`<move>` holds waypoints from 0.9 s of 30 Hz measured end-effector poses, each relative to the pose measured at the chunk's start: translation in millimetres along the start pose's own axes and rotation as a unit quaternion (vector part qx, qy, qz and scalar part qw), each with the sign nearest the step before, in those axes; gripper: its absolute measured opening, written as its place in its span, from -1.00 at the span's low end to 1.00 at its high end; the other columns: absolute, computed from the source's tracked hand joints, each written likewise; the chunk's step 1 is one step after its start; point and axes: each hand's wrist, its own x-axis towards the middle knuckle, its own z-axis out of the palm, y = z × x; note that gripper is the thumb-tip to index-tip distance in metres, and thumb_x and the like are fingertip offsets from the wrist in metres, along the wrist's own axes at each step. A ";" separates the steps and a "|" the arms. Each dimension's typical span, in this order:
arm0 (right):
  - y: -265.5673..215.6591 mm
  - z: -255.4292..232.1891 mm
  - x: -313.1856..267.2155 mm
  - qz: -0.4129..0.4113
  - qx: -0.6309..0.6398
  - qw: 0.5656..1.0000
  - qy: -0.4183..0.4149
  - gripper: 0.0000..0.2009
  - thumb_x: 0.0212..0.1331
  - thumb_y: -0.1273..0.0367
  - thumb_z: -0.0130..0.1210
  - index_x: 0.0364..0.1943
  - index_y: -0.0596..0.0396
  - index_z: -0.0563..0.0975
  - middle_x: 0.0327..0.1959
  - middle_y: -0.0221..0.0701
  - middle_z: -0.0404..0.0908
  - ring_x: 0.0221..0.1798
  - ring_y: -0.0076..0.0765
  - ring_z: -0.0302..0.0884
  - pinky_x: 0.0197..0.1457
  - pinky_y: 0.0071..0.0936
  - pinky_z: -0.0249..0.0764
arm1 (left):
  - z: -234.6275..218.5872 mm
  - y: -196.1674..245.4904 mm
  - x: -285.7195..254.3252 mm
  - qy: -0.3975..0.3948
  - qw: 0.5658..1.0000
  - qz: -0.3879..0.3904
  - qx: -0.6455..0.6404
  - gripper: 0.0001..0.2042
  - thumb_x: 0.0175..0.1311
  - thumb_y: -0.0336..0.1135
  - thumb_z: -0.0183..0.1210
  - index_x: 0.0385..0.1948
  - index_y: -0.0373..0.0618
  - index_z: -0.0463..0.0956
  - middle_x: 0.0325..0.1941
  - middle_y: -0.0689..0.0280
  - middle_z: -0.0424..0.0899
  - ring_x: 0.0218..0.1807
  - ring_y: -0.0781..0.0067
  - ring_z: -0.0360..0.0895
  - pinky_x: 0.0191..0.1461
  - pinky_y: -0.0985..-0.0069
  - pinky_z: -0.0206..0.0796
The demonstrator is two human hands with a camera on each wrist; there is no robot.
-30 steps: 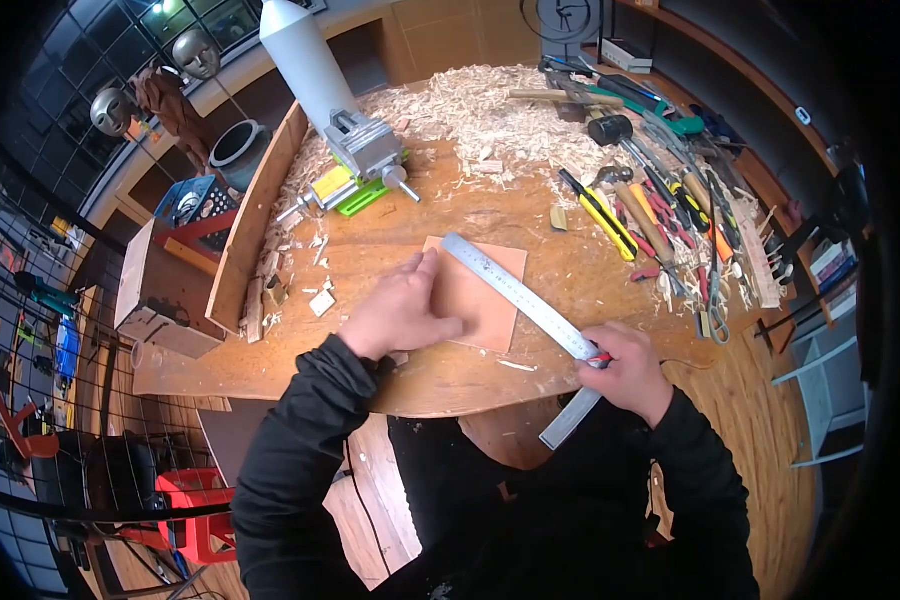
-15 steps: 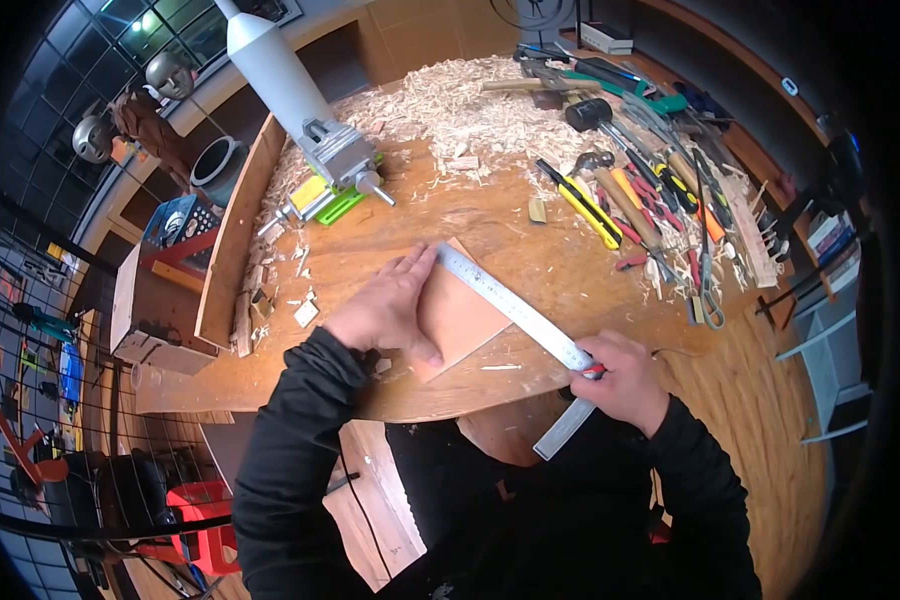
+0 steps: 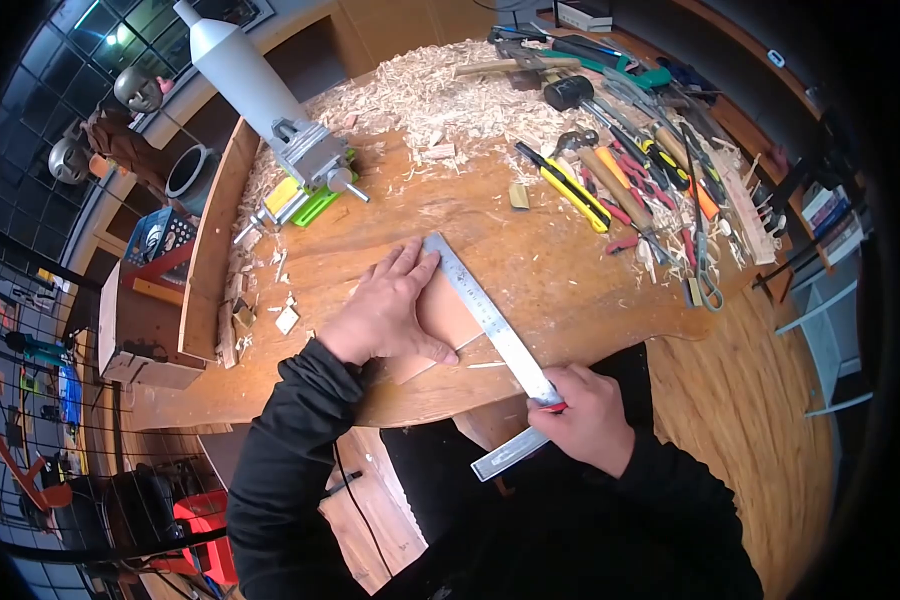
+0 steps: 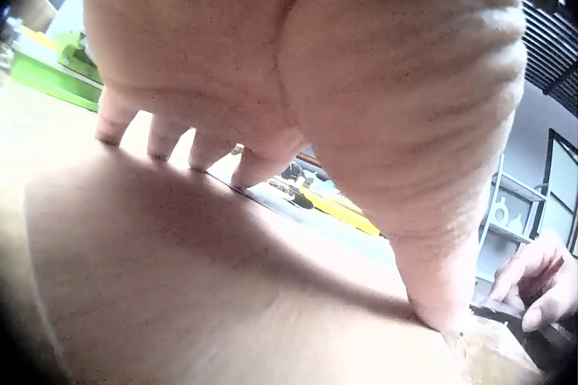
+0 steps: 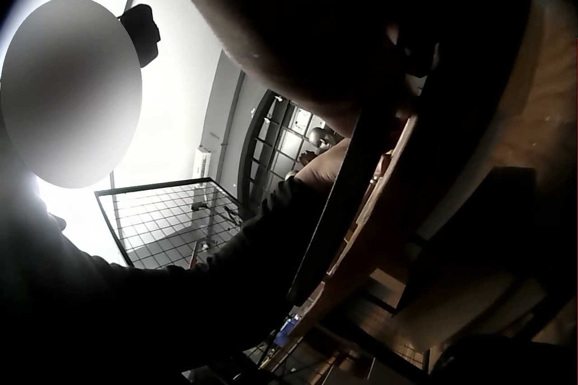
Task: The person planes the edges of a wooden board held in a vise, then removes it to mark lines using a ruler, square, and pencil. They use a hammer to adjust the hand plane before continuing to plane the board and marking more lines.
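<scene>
Head view: on a wooden table (image 3: 590,285), a metal ruler (image 3: 491,319) reaches over the side of a brown board (image 3: 452,321).
The board lies to the left of the ruler, partly under the left hand (image 3: 380,312); in my judgement, the step is to line up the two, and it will go well if the left hand presses evenly, with fingertips clear of the ruler's edge, and the right hand (image 3: 588,420) turns the ruler slowly. The left fingers are rather straight, with small gaps and the thumb spread wide; in the left wrist view their tips touch the board under a raised palm. The right fingers curl round the ruler near its crossbar (image 3: 510,455); how tightly, I cannot tell. Beside them shows a small red piece (image 3: 557,407), unclear to me.
</scene>
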 end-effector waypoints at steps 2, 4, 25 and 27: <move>-2.5 3.4 -0.8 0.002 0.006 1.000 -0.005 -0.75 0.01 0.40 0.39 -0.22 0.17 0.62 -0.38 -0.20 0.66 -0.38 0.03 0.68 -0.27 -0.13 0.64 | -4.3 1.3 0.6 -0.013 1.000 -0.002 0.009 0.41 -0.46 0.31 0.67 0.57 -0.31 0.19 0.70 -0.21 0.04 0.69 -0.26 0.05 0.69 -0.06 -0.07; -5.3 4.9 -0.3 -0.006 0.014 1.000 -0.014 -0.73 0.04 0.39 0.39 -0.20 0.16 0.61 -0.38 -0.20 0.66 -0.38 0.03 0.68 -0.28 -0.12 0.63 | -10.4 4.0 2.1 -0.024 1.000 -0.004 0.018 0.41 -0.47 0.30 0.67 0.56 -0.31 0.19 0.71 -0.20 0.03 0.69 -0.25 0.04 0.69 -0.08 -0.07; -2.2 13.6 1.2 0.002 0.077 0.997 -0.016 -0.47 -0.02 0.46 0.46 0.11 0.24 0.57 -0.40 -0.22 0.67 -0.47 -0.18 0.70 -0.34 -0.31 0.64 | -7.7 -4.6 22.9 0.054 0.996 0.060 0.029 0.19 -0.45 0.24 0.68 0.35 -0.38 0.48 0.47 -0.19 0.41 0.42 -0.27 0.38 0.54 0.10 0.23; -0.6 13.5 2.0 0.008 0.086 0.996 -0.024 -0.45 -0.02 0.47 0.46 0.14 0.24 0.57 -0.39 -0.21 0.67 -0.47 -0.20 0.70 -0.34 -0.33 0.64 | -5.2 -10.8 27.3 0.059 0.996 0.066 -0.015 0.13 -0.42 0.23 0.68 0.28 -0.40 0.54 0.40 -0.18 0.46 0.38 -0.22 0.41 0.50 0.10 0.26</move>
